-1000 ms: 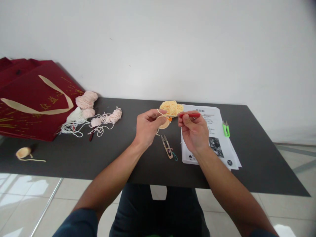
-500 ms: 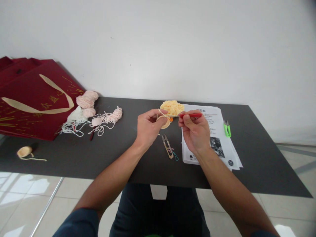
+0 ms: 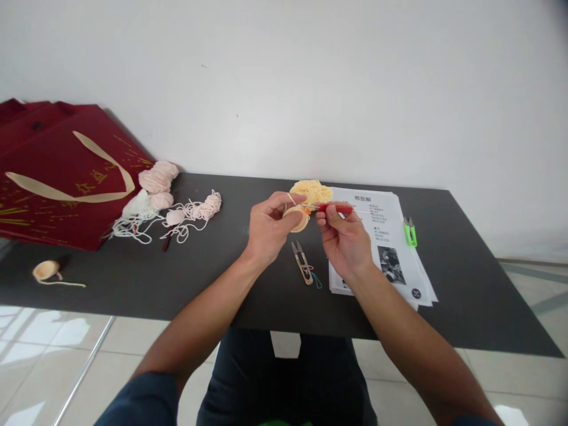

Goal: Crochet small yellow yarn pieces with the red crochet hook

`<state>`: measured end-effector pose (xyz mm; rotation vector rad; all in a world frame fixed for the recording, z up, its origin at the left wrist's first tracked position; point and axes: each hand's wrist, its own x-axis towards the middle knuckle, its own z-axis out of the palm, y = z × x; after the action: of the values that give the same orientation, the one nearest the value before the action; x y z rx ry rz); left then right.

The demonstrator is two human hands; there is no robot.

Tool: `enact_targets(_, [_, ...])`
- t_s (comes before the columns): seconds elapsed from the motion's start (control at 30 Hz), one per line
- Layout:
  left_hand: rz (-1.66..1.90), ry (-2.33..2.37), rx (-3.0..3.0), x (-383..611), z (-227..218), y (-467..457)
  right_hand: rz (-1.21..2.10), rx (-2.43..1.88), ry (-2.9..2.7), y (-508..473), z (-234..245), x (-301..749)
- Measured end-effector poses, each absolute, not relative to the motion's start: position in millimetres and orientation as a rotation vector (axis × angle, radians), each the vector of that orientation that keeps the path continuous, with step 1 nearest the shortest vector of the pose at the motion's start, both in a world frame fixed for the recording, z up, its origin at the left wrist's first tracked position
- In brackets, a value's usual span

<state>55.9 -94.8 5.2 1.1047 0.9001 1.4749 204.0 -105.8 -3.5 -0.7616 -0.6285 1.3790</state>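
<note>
Pinched in my left hand [image 3: 271, 228] is a small round piece of pale yellow crochet [image 3: 302, 220], with a strand of yarn running over the index finger. My right hand [image 3: 347, 239] grips a crochet hook [image 3: 336, 208] by its red handle. The hook's metal tip reaches left to the crochet piece; whether it sits inside a stitch I cannot tell. An orange bit [image 3: 307, 209], perhaps a stitch marker, shows at the piece's upper edge. Just behind the hands lies a yellow ball of yarn [image 3: 314, 191]. Thread snips [image 3: 302, 263] lie on the table below my left hand.
Printed sheets [image 3: 390, 236] lie under and beyond my right hand, with green-handled snips [image 3: 410, 232] on their right edge. Left on the dark table [image 3: 213, 278] are pink yarn [image 3: 158, 177], white yarn [image 3: 138, 207], a red bag [image 3: 53, 171] and a small cream crochet cup [image 3: 45, 271].
My right hand has moved slightly left with the crochet hook, bringing it closer to my left hand and the crochet piece. The view has shifted a little.
</note>
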Motion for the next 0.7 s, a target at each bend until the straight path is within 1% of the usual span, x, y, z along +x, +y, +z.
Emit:
enact_targets(0.37, [1.497, 0.905, 1.109, 52.7, 3.5, -91.8, 1.288, -0.783, -0.702, -109.3, -0.7, 200.9])
enact_targets(0.53, [1.448, 0.909, 1.056, 55.8, 2.9, -90.8, 1.197, -0.790, -0.781, -111.8, -1.6, 195.5])
enact_targets(0.6, [1.447, 0.900, 0.989, 57.4, 3.3, -90.9, 1.124, -0.818, -0.815, -115.1, -2.9, 192.5])
enact_targets(0.7, [1.447, 0.848, 0.855, 59.7, 3.7, -91.1, 0.907, -0.915, -0.934, -122.8, -5.6, 189.2])
